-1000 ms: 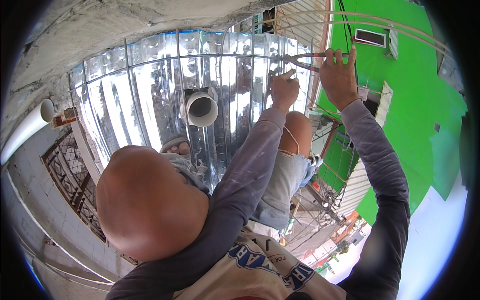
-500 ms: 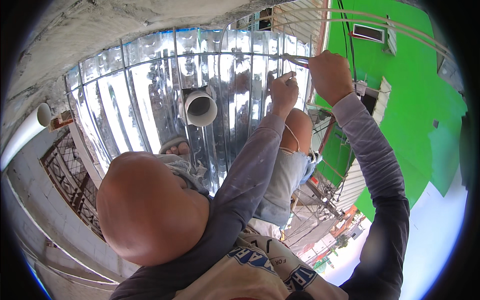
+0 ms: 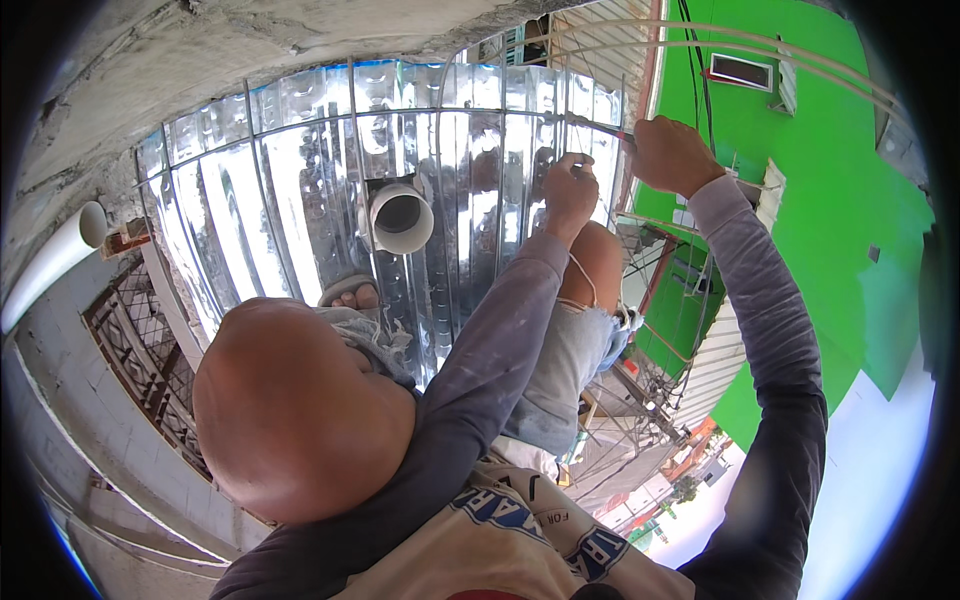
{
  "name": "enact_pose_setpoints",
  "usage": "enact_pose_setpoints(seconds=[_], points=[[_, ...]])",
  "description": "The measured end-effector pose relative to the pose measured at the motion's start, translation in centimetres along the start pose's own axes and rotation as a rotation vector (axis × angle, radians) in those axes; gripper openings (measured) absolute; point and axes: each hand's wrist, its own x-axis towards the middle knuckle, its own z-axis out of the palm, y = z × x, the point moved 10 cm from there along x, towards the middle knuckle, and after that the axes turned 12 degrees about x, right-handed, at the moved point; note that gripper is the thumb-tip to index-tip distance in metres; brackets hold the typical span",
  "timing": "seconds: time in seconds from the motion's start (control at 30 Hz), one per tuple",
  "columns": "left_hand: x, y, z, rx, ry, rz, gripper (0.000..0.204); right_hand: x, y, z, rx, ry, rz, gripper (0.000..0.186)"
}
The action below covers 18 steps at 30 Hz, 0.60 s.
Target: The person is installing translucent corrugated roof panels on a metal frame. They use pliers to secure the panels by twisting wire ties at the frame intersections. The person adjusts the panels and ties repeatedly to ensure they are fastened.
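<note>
My right hand (image 3: pixel 672 152) is closed on pliers (image 3: pixel 622 133) with red on the handles; their jaws reach left to the steel rod grid (image 3: pixel 463 111), where the junction detail is too small to tell. My left hand (image 3: pixel 570 192) is curled just below the pliers' head, with fingertips pinched; what they hold, if anything, is too small to name. Beneath the rods lies a shiny ribbed metal sheet (image 3: pixel 282 200) with a blue top edge. A short white pipe (image 3: pixel 405 238) stands out through it, left of my left hand.
My bent knee (image 3: pixel 593 255) and sandalled foot (image 3: pixel 350 296) rest on or near the sheet. A concrete wall (image 3: pixel 200 45) runs above. A long white pipe (image 3: pixel 55 265) lies at left. Cables (image 3: pixel 700 90), a green wall (image 3: pixel 820 230) and wiring at a drop (image 3: pixel 650 410) are at right.
My right fingers, partly raised a second ago, have wrapped round the pliers, whose handles have closed together. My right hand has shifted slightly down, and my left hand slightly down.
</note>
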Motion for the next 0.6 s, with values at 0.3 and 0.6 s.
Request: enact_pose_setpoints(seconds=[0.3,0.6], points=[[-3.7,2.6,-0.1,-0.336,-0.074,-0.271,0.023,-2.2,5.1,7.4,0.469,-0.012,0.283,0.059],[-0.7,5.4,6.5,-1.149,-0.387,-0.581,0.027,-2.1,4.0,7.8,1.249,-0.643,0.482,0.049]])
